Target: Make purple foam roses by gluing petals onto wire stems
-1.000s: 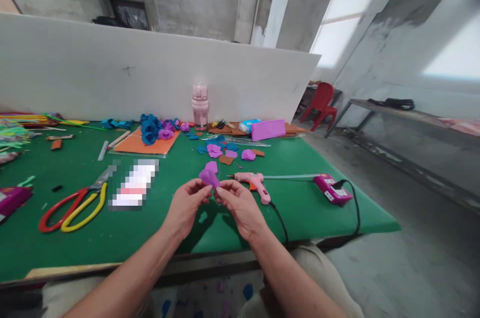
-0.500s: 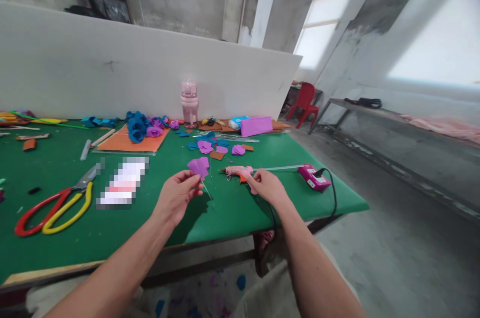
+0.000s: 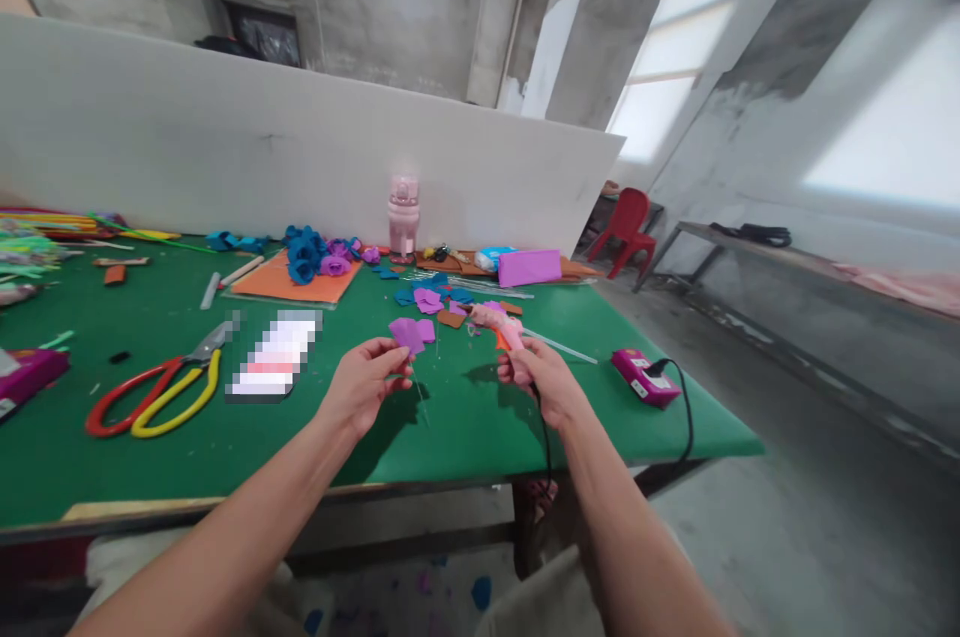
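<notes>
Between the thumb and fingers of my left hand (image 3: 371,379) is a thin wire stem with purple paper petals (image 3: 409,334) at its top; the stem points down toward the table. My right hand (image 3: 541,377) is wrapped round the handle of a pink glue gun (image 3: 495,319), lifted off the table with its nozzle pointing left toward the petals. A clear glue stick (image 3: 562,348) extends behind the gun. Loose purple petals (image 3: 428,301) and blue petals (image 3: 405,297) lie just beyond my hands, near a brown paper piece (image 3: 451,319).
Large scissors (image 3: 176,385) with red and yellow handles lie at left, beside a blurred-out phone-like item (image 3: 276,353). Blue and purple paper flowers (image 3: 306,255) rest on orange sheets (image 3: 289,290). A pink bottle (image 3: 403,222) stands against the white board. At right sits a magenta power strip (image 3: 643,379) with a black cable.
My right hand has closed round the glue gun's handle and raised it from the table. My left hand still holds the petals and stem. The camera view has shifted left.
</notes>
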### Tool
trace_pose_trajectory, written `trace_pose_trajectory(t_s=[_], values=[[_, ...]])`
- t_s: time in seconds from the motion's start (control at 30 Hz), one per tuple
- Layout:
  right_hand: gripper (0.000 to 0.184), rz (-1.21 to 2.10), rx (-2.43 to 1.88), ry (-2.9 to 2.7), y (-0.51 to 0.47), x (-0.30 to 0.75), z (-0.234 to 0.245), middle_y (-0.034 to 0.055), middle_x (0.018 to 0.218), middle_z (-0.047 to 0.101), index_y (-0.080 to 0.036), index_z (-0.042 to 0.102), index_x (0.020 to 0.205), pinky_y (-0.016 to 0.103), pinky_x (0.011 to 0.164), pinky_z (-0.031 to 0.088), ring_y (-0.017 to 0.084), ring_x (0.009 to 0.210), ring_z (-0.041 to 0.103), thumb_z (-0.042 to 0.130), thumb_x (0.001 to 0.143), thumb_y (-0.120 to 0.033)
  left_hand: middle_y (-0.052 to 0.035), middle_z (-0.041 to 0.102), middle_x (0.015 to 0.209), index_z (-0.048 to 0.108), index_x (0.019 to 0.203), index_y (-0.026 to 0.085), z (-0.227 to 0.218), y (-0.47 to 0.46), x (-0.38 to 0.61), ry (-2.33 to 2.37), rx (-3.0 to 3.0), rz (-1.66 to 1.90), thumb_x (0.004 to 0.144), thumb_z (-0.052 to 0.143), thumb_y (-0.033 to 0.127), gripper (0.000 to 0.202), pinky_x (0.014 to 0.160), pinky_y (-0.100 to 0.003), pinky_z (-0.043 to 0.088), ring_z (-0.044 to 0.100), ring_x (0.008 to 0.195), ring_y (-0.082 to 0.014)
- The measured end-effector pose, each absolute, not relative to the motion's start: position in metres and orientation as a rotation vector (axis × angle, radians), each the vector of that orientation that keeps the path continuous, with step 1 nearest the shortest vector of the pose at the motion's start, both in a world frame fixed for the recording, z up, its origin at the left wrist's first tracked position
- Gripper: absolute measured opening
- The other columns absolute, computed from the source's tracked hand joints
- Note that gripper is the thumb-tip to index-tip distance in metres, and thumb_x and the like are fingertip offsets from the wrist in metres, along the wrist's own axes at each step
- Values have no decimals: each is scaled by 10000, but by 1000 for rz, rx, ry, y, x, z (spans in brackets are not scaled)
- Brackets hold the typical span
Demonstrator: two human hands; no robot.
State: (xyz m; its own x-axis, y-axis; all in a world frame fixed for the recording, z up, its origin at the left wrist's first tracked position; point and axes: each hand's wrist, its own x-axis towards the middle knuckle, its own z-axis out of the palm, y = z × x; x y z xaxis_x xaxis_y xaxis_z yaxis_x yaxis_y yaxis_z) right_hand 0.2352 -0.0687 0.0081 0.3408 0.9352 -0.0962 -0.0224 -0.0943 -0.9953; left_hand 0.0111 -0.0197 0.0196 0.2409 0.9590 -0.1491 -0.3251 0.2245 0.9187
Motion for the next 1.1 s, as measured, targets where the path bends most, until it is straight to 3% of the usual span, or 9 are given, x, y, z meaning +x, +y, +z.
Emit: trace_pose_trajectory(t_s=[0.1,0.17,0.3,0.47,0.7,1.1], values=[[237,1425,-1001,-692,-70,219,16,-13,596,540,-163,579,791,228,481,456,81,452,471,566,742,-395,-11,604,661,556,711,127,19,-15,8,897,897,1085,566,739,233,256,473,-209,457,535,528,-80],[303,1516,-888,-686,-70,208,19,-4,619,550,-159,610,839,211,434,426,73,439,436,544,767,-446,-11,602,658,559,711,126,19,-13,6,909,892,1095,563,739,236,258,467,-208,458,534,525,-80],[320,1293,-962,-894,-73,188,26,32,784,636,-169,604,940,187,401,375,68,461,467,564,776,-441,-4,595,632,553,678,129,18,-12,5,936,884,1118,553,741,242,253,456,-213,461,523,507,-79],[364,1035,-1161,-1196,-79,178,33,53,917,637,-178,550,988,187,398,373,73,479,479,509,806,-491,8,575,610,557,661,129,17,-11,2,956,880,1143,554,738,250,242,463,-225,475,521,504,-82],[335,679,-1378,-1566,-88,181,37,-22,522,486,-171,605,836,225,474,378,108,452,458,408,875,-439,15,551,575,556,640,133,18,-11,-1,974,875,1160,541,742,256,244,465,-230,474,518,494,-86],[294,519,-1420,-1657,-90,180,35,1,542,521,-196,601,787,269,599,381,161,570,535,397,886,-384,9,557,582,549,637,132,16,-11,4,968,885,1145,540,741,255,248,457,-229,476,517,495,-86]])
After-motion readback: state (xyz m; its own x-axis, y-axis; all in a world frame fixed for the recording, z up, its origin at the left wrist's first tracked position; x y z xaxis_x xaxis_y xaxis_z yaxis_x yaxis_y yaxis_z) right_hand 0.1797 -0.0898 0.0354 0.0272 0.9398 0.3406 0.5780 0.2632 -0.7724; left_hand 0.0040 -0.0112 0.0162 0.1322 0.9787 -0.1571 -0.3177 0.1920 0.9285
